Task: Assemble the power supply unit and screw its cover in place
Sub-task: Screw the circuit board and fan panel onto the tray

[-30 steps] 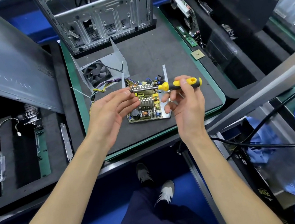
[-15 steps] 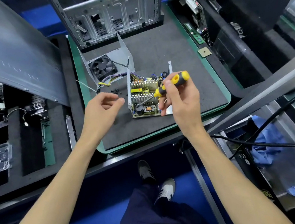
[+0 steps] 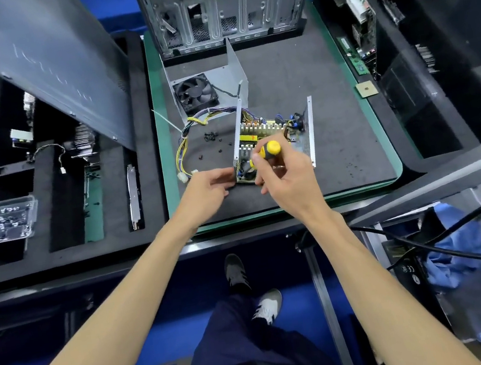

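Midway: power supply unit (image 3: 273, 137) open on desk (image 3: 336, 150), board seated; right hand (image 3: 285, 173) fingers clenched on screwdriver (image 3: 270, 149) over board; left hand (image 3: 207, 188) released beside casing; cover (image 3: 213, 84), loose screws (image 3: 211, 137) unfitted

Yellow-and-black screwdriver (image 3: 270, 151), black fan (image 3: 195, 92), green-edged mat (image 3: 392, 158).

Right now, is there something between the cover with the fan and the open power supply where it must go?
Nothing stands on the mat between the cover and the power supply. But the right hand holds the screwdriver down into the open unit, so hand and tool occupy the place.
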Demonstrator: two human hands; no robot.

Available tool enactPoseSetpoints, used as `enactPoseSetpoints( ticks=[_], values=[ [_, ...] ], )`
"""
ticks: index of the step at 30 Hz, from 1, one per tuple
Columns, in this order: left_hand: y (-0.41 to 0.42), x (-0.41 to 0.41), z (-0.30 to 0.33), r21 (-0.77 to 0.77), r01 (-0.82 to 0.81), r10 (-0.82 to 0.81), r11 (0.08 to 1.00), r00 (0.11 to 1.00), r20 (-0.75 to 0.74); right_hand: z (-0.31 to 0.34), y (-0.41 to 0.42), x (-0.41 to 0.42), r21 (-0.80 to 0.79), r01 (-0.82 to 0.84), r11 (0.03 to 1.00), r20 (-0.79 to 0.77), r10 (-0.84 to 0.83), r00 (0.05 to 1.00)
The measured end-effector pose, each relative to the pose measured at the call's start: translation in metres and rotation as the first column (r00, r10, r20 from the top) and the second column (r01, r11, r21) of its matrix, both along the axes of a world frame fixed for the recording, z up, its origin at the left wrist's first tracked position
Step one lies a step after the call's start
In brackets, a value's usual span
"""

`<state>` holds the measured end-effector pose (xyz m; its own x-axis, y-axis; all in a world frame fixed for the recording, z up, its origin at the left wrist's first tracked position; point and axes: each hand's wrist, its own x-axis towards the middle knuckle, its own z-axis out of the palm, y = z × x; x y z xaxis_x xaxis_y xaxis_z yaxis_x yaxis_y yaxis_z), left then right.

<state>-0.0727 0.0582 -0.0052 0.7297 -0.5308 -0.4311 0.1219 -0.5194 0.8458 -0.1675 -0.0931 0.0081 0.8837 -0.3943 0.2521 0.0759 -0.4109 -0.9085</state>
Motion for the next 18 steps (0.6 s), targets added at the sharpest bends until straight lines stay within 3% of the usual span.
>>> enactPoseSetpoints(
  ticks=[18],
  values=[
    [0.004, -0.001, -0.008, -0.030, -0.014, 0.015, 0.999, 1.000, 0.026, -0.014, 0.001, 0.006, -0.013, -0.019, 1.000, -0.016, 0.019, 1.000]
  ],
)
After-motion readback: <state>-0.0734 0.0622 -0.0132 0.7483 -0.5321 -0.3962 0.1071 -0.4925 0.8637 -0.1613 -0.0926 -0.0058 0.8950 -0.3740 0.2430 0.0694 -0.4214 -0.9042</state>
